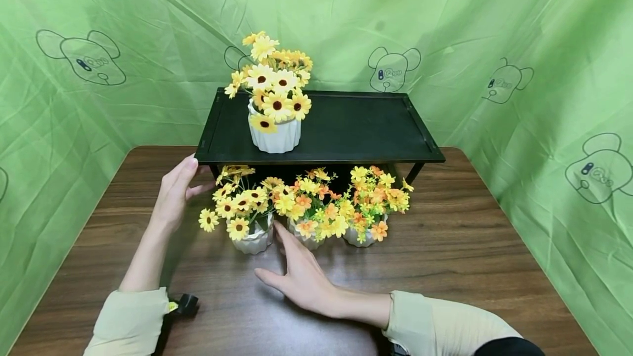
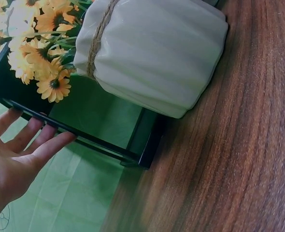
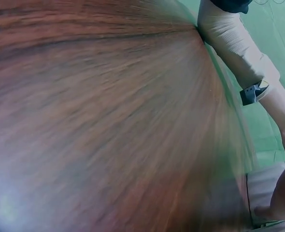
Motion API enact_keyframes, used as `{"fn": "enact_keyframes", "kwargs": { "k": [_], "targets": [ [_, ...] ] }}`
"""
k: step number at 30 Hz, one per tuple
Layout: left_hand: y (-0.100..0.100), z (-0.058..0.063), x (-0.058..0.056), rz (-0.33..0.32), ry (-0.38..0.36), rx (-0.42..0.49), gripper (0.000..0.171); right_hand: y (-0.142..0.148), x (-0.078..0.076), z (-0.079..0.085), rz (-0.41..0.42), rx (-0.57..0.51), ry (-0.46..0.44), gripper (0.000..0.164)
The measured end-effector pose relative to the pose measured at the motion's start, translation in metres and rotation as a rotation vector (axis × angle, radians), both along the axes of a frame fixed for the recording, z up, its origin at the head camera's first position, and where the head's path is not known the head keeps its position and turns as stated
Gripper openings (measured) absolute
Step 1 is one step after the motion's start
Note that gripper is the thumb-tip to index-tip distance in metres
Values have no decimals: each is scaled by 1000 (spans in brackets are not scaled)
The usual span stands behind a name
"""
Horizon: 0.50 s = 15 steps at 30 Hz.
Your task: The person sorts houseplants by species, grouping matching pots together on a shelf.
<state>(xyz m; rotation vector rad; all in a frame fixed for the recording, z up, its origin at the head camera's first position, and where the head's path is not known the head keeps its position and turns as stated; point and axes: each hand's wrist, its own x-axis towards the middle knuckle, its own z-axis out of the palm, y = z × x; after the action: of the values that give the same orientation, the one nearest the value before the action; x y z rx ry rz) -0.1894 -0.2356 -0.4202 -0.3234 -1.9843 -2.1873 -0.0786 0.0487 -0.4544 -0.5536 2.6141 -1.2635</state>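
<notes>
My left hand (image 1: 170, 196) touches the front left corner of a black rack (image 1: 356, 125). In the left wrist view its fairly straight fingertips rest against the rack's dark side bar (image 2: 99, 142). Under the front edge stand three white pots: a left pot (image 1: 253, 242) of yellow daisies, a middle pot (image 1: 309, 240) and a right pot (image 1: 360, 238) of orange and yellow flowers. My right hand (image 1: 306, 282) reaches between the left and middle pots, fingers extended, thumb spread away; contact is unclear. The right wrist view shows only a hand's edge.
A white pot (image 1: 277, 139) of yellow daisies stands on the rack top, left of centre. The wooden table (image 1: 445, 246) holds everything. A green cloth (image 1: 316, 4) with mouse drawings hangs behind and at both sides.
</notes>
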Motion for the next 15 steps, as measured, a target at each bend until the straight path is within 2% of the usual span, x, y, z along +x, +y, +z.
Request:
{"fn": "enact_keyframes", "kwargs": {
  "k": [7,15],
  "targets": [
    [1,-1,0,0,-1,3,41,-16,-10,-4,-80,-33,-83,111],
    [0,-1,-1,4,-1,9,40,-34,-22,-8,-152,-155,-108,111]
  ]
}}
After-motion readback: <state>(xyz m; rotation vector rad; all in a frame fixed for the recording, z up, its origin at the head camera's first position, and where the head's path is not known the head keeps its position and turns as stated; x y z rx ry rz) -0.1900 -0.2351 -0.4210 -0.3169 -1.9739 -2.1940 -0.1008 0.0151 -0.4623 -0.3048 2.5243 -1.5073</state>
